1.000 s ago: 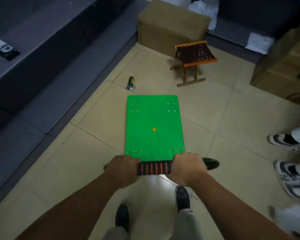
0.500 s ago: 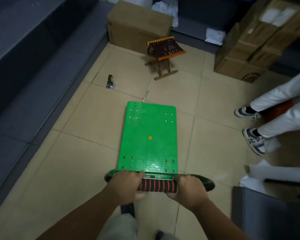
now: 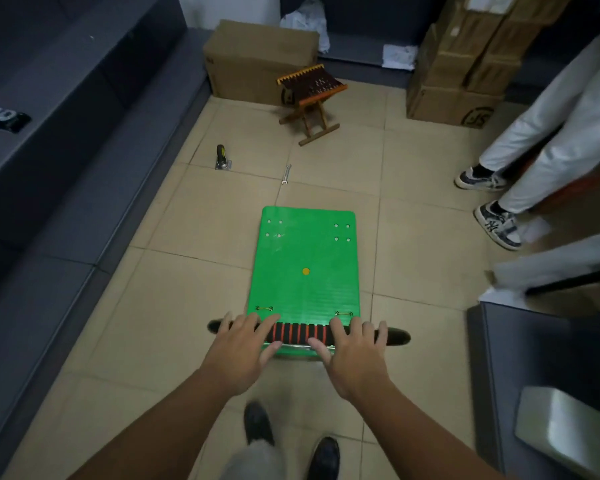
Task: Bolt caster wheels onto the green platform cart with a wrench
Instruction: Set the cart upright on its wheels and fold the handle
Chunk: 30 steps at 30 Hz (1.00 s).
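Note:
The green platform cart [image 3: 305, 258] lies flat on the tiled floor in front of me, bolt heads showing near its far corners. Its handle [image 3: 300, 332], with a black and red striped grip, runs across the near end. My left hand [image 3: 241, 351] and my right hand [image 3: 352, 355] hover over the handle with fingers spread, fingertips just touching it and gripping nothing. A loose caster wheel [image 3: 221, 156] stands on the floor beyond the cart to the left. A small silver wrench [image 3: 286, 174] lies on the tiles just past the cart's far edge.
A small wooden folding stool [image 3: 310, 98] and a cardboard box [image 3: 257, 60] stand at the back. Stacked boxes [image 3: 465, 64] fill the back right. A person's legs and sneakers [image 3: 496, 220] are at the right. A dark bench [image 3: 66, 133] runs along the left.
Both hands, closed around the handle before, have opened and lifted off it. The cart has come nearer me, away from the caster, and the wrench has come into view.

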Each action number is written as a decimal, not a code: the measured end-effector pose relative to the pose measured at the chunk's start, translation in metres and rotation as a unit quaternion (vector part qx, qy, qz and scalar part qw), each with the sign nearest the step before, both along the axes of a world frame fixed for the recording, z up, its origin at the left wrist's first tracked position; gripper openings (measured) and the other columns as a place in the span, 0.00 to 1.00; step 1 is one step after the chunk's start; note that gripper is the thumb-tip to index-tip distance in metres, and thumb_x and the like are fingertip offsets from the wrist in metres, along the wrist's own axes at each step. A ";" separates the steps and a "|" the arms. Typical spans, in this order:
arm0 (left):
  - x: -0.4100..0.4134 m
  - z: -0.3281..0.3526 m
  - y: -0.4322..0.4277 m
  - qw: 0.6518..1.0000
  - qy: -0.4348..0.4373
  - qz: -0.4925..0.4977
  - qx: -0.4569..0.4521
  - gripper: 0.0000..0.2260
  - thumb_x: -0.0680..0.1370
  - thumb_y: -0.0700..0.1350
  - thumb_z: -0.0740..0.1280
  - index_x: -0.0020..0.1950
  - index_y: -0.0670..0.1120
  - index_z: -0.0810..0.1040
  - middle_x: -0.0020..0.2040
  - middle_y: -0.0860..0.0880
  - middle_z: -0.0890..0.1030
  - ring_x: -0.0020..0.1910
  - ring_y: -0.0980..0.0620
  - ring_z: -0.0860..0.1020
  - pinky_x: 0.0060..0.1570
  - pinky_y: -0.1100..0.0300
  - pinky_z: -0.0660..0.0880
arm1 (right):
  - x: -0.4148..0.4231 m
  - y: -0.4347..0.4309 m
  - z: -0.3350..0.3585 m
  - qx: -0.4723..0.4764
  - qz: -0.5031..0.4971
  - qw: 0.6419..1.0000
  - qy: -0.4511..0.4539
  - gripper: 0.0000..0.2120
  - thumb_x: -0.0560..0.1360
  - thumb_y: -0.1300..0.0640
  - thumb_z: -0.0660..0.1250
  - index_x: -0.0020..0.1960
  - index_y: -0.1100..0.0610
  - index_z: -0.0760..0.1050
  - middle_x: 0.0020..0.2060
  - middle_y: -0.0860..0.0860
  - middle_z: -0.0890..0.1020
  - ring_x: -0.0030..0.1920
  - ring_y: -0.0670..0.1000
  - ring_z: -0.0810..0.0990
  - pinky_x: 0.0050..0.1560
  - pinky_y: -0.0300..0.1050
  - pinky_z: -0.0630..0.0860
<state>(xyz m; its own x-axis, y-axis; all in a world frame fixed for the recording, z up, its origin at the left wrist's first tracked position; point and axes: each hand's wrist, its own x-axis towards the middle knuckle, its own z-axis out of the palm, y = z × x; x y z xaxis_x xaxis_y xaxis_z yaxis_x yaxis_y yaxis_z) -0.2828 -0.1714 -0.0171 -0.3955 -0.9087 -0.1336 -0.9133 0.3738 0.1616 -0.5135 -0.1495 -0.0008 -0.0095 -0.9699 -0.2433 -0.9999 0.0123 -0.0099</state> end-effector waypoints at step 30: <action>0.042 -0.017 0.228 0.995 0.021 -0.078 -0.058 0.17 0.79 0.62 0.53 0.56 0.56 0.75 0.41 0.57 0.76 0.36 0.55 0.75 0.37 0.56 0.76 | 0.039 0.240 0.011 0.015 -0.019 0.999 0.049 0.35 0.79 0.29 0.44 0.54 0.54 0.78 0.41 0.56 0.79 0.40 0.60 0.77 0.49 0.61 0.77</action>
